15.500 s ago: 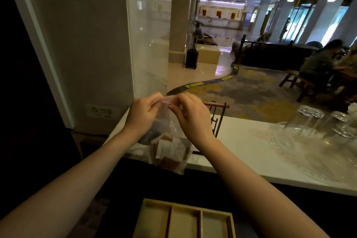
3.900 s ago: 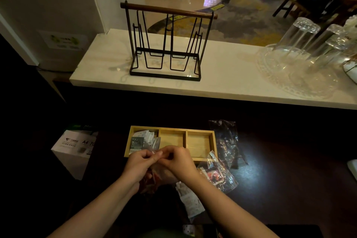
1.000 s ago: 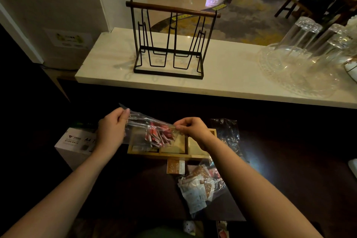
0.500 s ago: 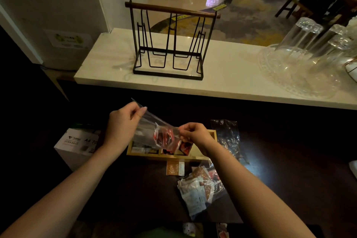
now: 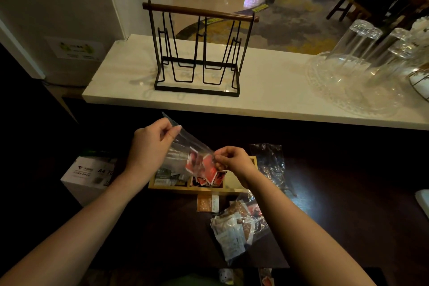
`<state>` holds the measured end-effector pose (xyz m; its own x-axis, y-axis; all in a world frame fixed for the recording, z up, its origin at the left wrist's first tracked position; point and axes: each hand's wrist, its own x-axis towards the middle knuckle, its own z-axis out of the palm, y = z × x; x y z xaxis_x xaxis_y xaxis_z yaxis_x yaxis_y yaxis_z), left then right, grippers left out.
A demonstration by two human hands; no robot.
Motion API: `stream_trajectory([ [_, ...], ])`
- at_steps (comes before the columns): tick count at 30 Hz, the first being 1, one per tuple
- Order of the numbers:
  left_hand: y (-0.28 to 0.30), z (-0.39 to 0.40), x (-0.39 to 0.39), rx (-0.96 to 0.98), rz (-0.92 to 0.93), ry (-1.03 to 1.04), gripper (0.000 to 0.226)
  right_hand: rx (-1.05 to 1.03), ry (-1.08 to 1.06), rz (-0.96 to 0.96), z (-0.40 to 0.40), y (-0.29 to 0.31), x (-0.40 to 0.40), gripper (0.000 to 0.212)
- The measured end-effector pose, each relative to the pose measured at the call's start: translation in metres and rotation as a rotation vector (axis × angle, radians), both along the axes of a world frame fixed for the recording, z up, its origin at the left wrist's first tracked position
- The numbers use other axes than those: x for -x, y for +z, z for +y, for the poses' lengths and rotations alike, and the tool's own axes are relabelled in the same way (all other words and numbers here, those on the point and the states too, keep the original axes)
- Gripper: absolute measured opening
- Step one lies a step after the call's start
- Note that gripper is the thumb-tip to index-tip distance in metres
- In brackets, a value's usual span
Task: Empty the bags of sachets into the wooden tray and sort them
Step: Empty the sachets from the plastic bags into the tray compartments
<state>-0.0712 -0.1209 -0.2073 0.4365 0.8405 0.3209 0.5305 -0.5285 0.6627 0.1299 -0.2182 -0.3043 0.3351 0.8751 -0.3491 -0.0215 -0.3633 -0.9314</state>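
A clear plastic bag (image 5: 185,146) is held tilted over the wooden tray (image 5: 234,189). My left hand (image 5: 151,144) pinches its raised closed end, and my right hand (image 5: 232,160) pinches its lower open mouth. Red sachets (image 5: 206,167) slide out of the mouth into the tray's middle compartment. Dark and pale sachets (image 5: 166,175) lie in the left compartment. The right compartment is mostly hidden by my right hand. A second bag of brown and white sachets (image 5: 234,227) lies on the dark table in front of the tray, with one orange sachet (image 5: 207,203) loose beside it.
A crumpled empty plastic bag (image 5: 271,165) lies right of the tray. A white paper box (image 5: 90,174) stands at the left. On the pale counter behind are a black wire rack (image 5: 199,53) and upturned glasses on a glass tray (image 5: 362,69).
My left hand has lifted the bag's closed end higher, steepening the tilt. The red sachets have slid down to the mouth, and several have dropped into the middle compartment.
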Motion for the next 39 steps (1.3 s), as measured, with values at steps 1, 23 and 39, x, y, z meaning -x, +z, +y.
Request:
stream_trajectory([
  [1, 0.001, -0.001, -0.001, -0.007, 0.008, -0.010, 0.034, 0.000, 0.000, 0.002, -0.001, 0.000, 0.000, 0.011],
  [23, 0.019, -0.017, 0.002, -0.083, -0.034, -0.068, 0.027, -0.023, -0.047, 0.000, -0.018, 0.014, 0.004, 0.012],
  [39, -0.034, -0.036, -0.002, 0.061, 0.098, -0.034, 0.008, -0.018, -0.559, -0.473, -0.061, 0.008, -0.034, 0.010],
])
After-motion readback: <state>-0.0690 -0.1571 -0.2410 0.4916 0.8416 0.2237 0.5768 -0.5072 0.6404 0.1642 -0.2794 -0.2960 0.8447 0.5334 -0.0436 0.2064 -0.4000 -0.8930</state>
